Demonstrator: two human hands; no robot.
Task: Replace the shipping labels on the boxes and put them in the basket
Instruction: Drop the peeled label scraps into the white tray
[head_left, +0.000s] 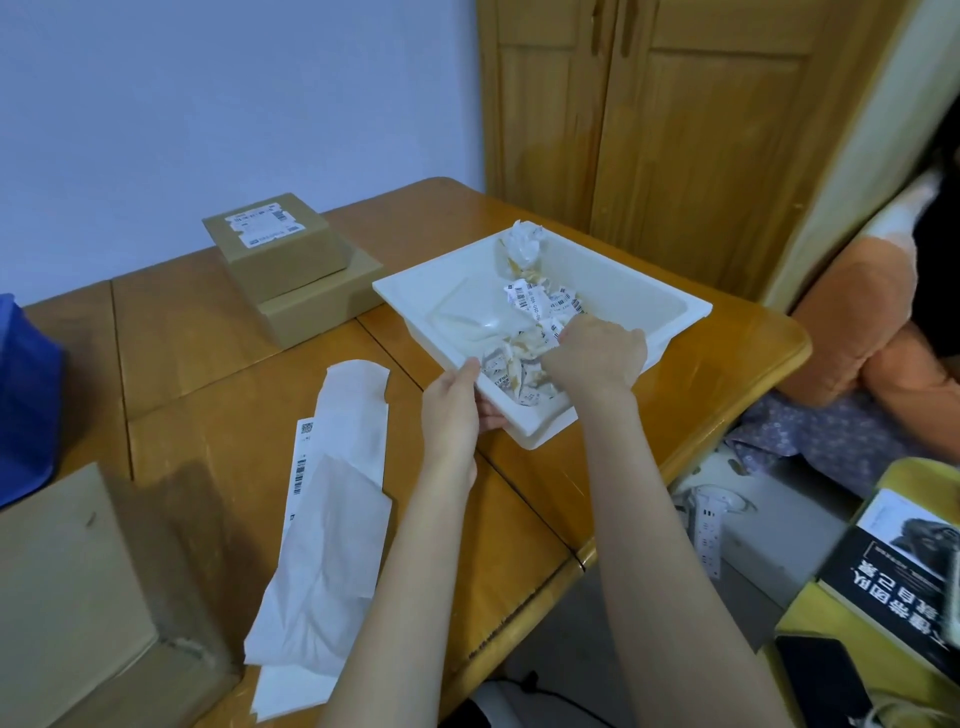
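At the far left edge a blue container (23, 395) sits on the wooden surface (202, 343), and in front of it, at the lower left corner, lies a large plain cardboard box (78, 597). Farther back, near the wall, two smaller cardboard boxes are stacked: the upper box (278, 247) carries a white shipping label (262, 224) on its top face and rests on a wider, flatter lower box (322, 304). Toward the middle of the surface lie long strips of white label backing paper (332, 525), one overlapping another, with a strip showing a barcode and a QR code along their left side. Just right of these, the left hand (452, 405) is the first grip: its fingers curl under and its thumb lies over the near-left rim of a white plastic tray (623, 291), holding it; the tray stands tilted, its near corner toward the person. Inside the tray lies a heap of crumpled old labels (530, 312), printed with barcodes, from the far corner to the near one. The right hand (597, 353), the second grip, reaches into the tray from the near-right side, its fingers closed on some of the crumpled labels. Right of the surface, beyond its rounded edge, are an orange cushion (857, 322), a white power strip (709, 525) on the floor, and a dark-covered book (893, 577) on something yellow.
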